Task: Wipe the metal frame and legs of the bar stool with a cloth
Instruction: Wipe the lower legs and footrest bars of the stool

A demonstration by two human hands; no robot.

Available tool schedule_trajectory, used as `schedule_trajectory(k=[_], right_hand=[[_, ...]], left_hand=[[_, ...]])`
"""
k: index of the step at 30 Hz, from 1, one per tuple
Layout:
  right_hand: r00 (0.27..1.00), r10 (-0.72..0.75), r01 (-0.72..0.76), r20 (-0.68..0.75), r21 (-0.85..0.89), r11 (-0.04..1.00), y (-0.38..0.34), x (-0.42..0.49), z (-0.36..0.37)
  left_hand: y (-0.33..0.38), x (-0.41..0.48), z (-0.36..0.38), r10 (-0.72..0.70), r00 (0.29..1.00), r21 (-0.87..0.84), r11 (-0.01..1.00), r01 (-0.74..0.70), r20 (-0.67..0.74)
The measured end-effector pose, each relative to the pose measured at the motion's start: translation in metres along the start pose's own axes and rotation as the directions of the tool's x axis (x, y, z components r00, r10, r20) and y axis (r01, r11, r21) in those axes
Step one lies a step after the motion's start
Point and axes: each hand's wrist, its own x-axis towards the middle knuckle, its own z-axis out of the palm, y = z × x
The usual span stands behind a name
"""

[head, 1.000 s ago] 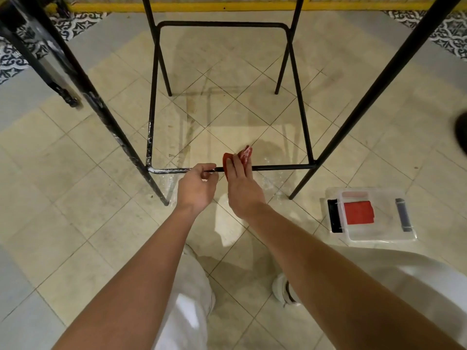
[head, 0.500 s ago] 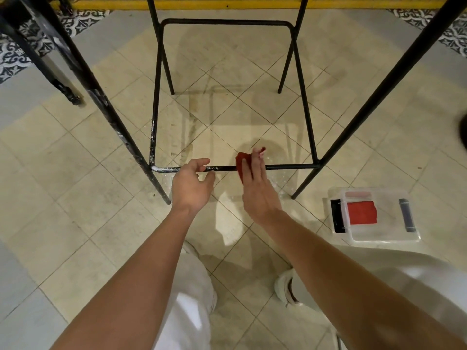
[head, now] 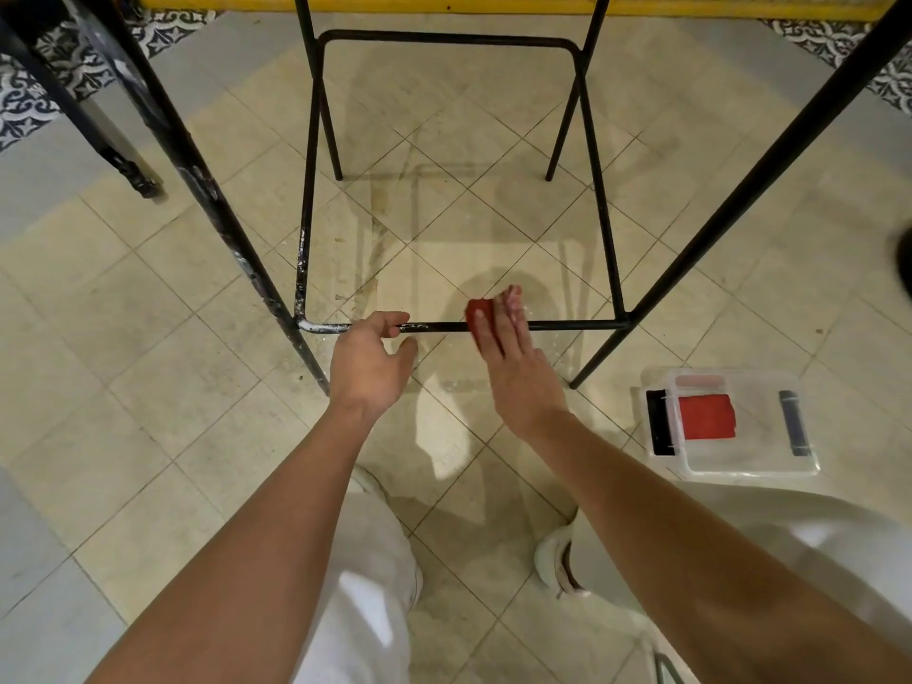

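paint-flecked black leg [head: 234,239] of the bar stool [head: 444,38] slants down at the left and meets the low crossbar [head: 439,327] nearest the person. next comes the left hand [head: 367,360], its grip loose: fingers hooked over the crossbar's white-spattered end, thumb apart below. to its right the red cloth [head: 478,312] lies on the crossbar about midway, pressed there by the right hand [head: 518,372], whose grip is open, fingers straight on the cloth. further right a clear plastic box [head: 750,461] stands on the tiled floor [head: 148,387] with a second red cloth [head: 705,416] inside.
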Motion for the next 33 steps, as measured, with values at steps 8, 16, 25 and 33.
schedule_trajectory(k=[8, 16, 25, 33], right_hand=[[0.997, -0.074, 0.073, -0.004, -0.127, 0.989, -0.008, 0.000, 0.009], [0.997, -0.073, 0.075, 0.015, -0.228, 0.971, -0.004, -0.002, 0.007], [0.976, -0.194, 0.218, 0.099, -0.419, 0.882, 0.023, -0.003, -0.003], [0.977, -0.197, 0.212, 0.080, -0.363, 0.907, 0.019, -0.003, -0.003]], left_hand=[[0.004, -0.002, 0.000, 0.009, 1.000, 0.017, 1.000, -0.009, 0.008], [0.007, -0.003, 0.003, -0.019, 1.000, 0.011, 1.000, 0.018, 0.021], [0.007, -0.004, 0.011, 0.083, 0.996, 0.128, 0.988, -0.080, -0.021], [0.013, -0.011, 0.016, 0.228, 0.973, 0.341, 0.913, -0.223, 0.027]])
